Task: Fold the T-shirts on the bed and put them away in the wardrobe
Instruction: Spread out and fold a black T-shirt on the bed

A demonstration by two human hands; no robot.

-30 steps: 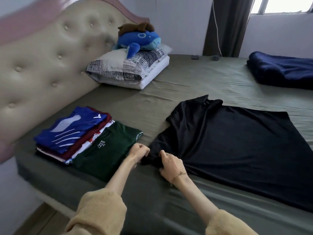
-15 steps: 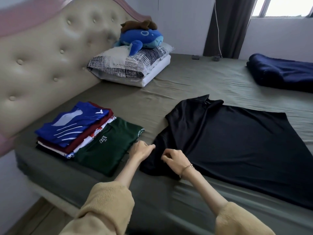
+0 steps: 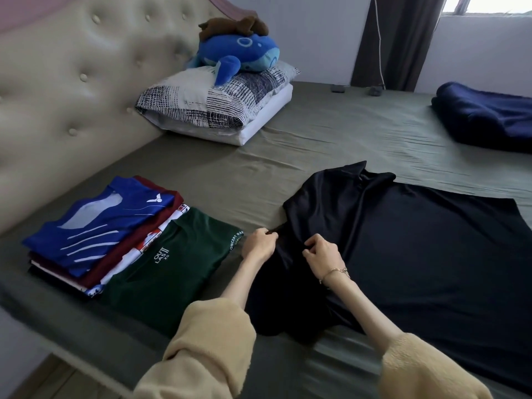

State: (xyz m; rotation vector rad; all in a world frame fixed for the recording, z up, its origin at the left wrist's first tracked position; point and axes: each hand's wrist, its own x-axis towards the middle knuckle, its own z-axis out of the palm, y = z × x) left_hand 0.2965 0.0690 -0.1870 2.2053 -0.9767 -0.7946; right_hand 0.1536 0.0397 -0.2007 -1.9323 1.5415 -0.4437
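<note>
Both hands pinching the near-left sleeve edge of the black T-shirt [image 3: 403,254]: left hand [image 3: 259,244] at the sleeve tip, right hand [image 3: 324,254] just beside it at 3 o'clock. Shirt body runs from the grip toward 2–3 o'clock, long axis left-right across the bed [image 3: 331,145]. Folded stack [image 3: 115,240] sits at 9 o'clock, nearer the left hand. Likely next: fold the sleeve inward, toward 3.

I had both arms stretched forward, forearms bare, tan sleeves pushed up near the elbows. My left hand [image 3: 258,245] sat knuckles-up, fingers curled, pinching dark cloth at the fingertips. My right hand [image 3: 324,256] lay just beside it, fingers likewise curled and pinching the cloth under them, thumb toward the left hand. A thin bracelet [image 3: 334,272] circled the right wrist. The two hands were close but not touching.
</note>
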